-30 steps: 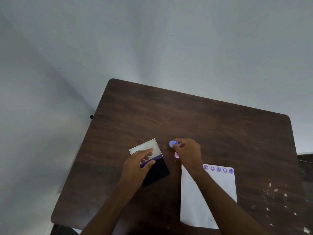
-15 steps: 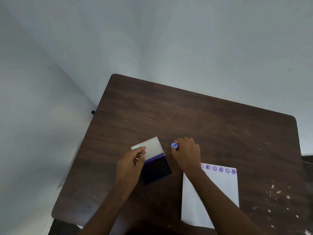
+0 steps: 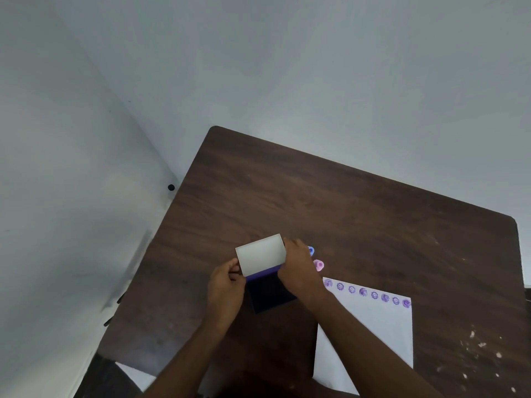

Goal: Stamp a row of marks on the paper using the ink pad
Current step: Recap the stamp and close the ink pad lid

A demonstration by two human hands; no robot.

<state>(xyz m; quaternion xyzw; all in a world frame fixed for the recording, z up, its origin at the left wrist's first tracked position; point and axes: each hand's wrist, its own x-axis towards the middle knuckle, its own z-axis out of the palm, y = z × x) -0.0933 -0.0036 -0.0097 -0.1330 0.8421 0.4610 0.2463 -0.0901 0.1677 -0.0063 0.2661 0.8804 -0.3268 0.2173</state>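
We are looking down on a dark wooden table set against pale walls. On its near right part a white sheet of paper is lying flat, carrying a row of purple stamped marks along its far edge. Left of the paper, the ink pad is sitting on the table with its white lid raised, the dark pad surface showing beneath. We are seeing both hands meeting at this lid: the left hand is pinching its left edge, and the right hand is gripping its right edge, fingers curled over it. Just beyond the right hand, a blue stamp and a pink stamp are lying on the table, near the paper's far left corner and touching neither hand.
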